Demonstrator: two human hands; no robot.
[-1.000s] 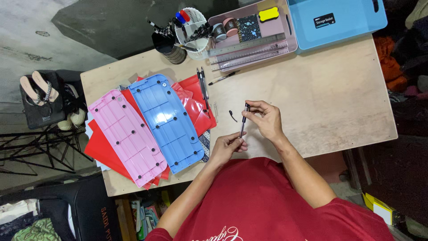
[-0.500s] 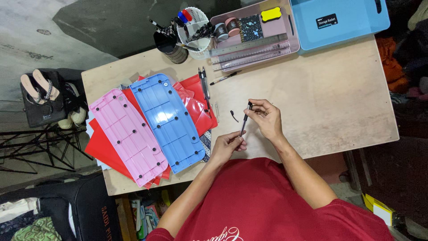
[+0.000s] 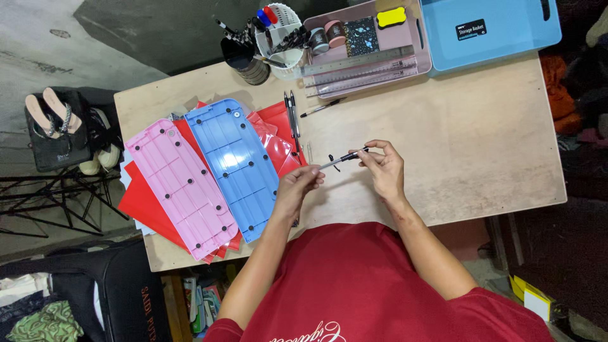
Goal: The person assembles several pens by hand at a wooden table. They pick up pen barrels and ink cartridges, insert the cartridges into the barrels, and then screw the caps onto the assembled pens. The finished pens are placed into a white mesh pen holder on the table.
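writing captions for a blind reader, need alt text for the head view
Seen from above, a person in a red shirt holds a thin black and silver pen between the left hand and right hand over a wooden table. Pink and blue plastic boards lie on red sheets at left; pen cups and trays line the far edge.

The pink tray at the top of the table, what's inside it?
Inside the pink tray lie long rulers, a yellow eraser, a dark speckled pad and tape rolls. Anything beneath them is hidden.
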